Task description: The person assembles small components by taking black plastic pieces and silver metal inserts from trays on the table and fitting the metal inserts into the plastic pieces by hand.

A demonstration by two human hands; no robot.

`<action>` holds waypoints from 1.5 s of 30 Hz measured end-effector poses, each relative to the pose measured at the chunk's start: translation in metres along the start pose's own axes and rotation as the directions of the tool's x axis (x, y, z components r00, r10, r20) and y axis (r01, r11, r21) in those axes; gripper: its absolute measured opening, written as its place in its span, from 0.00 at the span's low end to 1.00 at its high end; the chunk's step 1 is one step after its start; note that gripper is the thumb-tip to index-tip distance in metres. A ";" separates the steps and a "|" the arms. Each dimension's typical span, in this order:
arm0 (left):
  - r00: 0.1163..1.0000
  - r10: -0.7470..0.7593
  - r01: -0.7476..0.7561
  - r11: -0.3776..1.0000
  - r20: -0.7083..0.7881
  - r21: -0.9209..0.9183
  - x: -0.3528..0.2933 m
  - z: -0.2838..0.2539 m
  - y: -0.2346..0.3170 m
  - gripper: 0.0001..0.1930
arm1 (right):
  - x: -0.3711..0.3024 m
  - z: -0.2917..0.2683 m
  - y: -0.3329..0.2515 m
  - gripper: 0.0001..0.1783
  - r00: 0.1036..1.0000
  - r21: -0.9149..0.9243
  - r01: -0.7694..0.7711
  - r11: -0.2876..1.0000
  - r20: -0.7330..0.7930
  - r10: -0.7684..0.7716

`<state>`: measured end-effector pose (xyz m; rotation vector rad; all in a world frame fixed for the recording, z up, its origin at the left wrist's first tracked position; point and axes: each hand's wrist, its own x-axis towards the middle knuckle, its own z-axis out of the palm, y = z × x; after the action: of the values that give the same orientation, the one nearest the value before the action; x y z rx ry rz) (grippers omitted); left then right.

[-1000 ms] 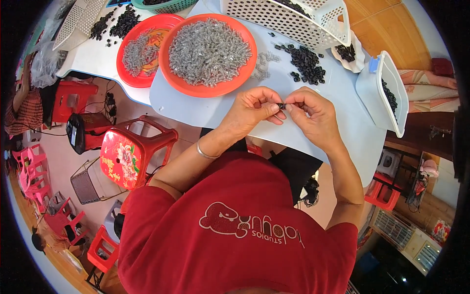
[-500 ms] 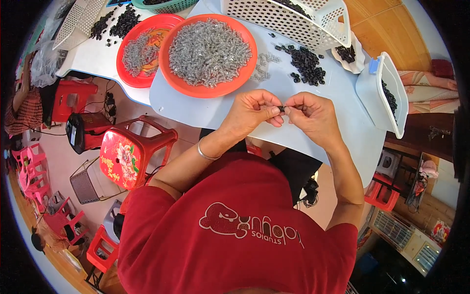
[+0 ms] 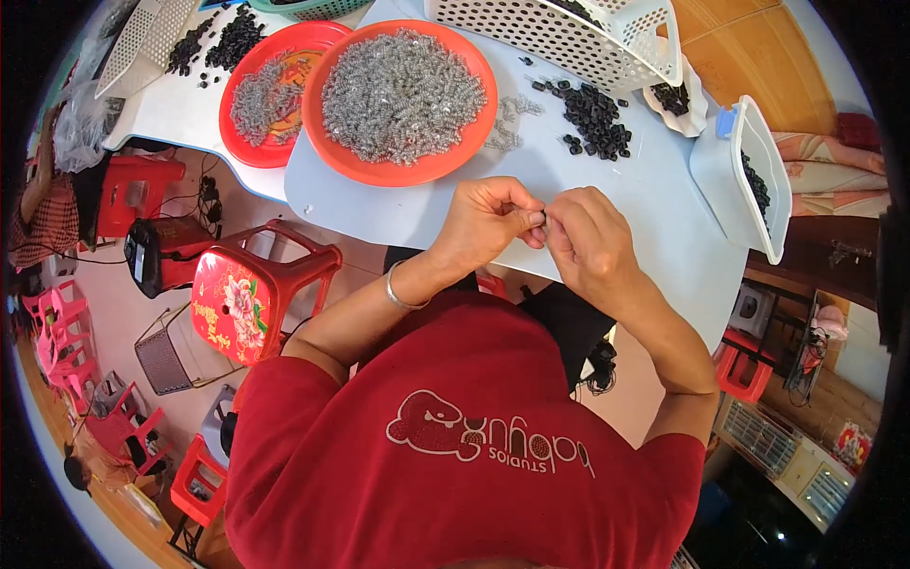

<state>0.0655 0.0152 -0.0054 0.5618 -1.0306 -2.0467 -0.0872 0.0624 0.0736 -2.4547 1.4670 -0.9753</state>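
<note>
Far L on floor, pink chairs (image 3: 64, 356); higher up in view, clear plastic bag (image 3: 85, 123). Next, on white surface (image 3: 171, 114), white basket (image 3: 142, 47) full of holes. Then red stool (image 3: 232, 308) w/ flower print, standing on floor nearer the body. Up top again, black bits (image 3: 235, 40) in two small heaps just R of basket. Then red plate (image 3: 230, 128) w/ thin layer of clear coils (image 3: 261, 104), R edge overlapped in view by larger orange plate (image 3: 315, 123), heaped w/ same sort of coils, on pale blue surface (image 3: 678, 218). At top edge, green basket (image 3: 327, 9), partly cut off. Approx mid-view, L hand (image 3: 488, 223), silver bangle (image 3: 403, 287) on wrist, held over front edge of blue surface. Grip: thumb & fingertip pinching tiny dark bit (image 3: 543, 217), i.e. btwn both hands, off the surface; mostly covered, too small for detail. Past L hand, loose coils on surface, R of orange plate. Immed. R of dark bit, R hand (image 3: 592, 242), fingers curled, tips right up against it; can't tell if also pinching. Beyond, black pile (image 3: 595, 119) in front of big white basket (image 3: 559, 43). Farther R, white dish (image 3: 697, 109) & white tub (image 3: 716, 180) w/ blue clip (image 3: 726, 123), both holding black bits.
</note>
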 end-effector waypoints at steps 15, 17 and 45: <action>0.995 -0.057 0.059 0.998 0.083 -0.025 -0.001 -0.003 0.009 0.01 | 0.007 -0.020 0.030 0.04 0.580 0.501 -0.810 0.307 0.601 0.550; 0.997 -0.038 0.039 0.999 0.068 -0.010 0.000 -0.002 0.005 0.01 | 0.007 -0.021 0.028 0.04 0.556 0.456 -0.828 0.325 0.597 0.579; 0.990 0.025 -0.040 0.994 0.138 0.105 -0.005 -0.002 -0.001 0.01 | 0.004 -0.025 0.018 0.05 0.917 0.074 -0.101 0.992 0.393 0.064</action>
<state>0.0695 0.0186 -0.0066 0.4610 -1.2282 -2.0326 -0.1135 0.0551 0.0878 -2.3233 1.3411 -0.4840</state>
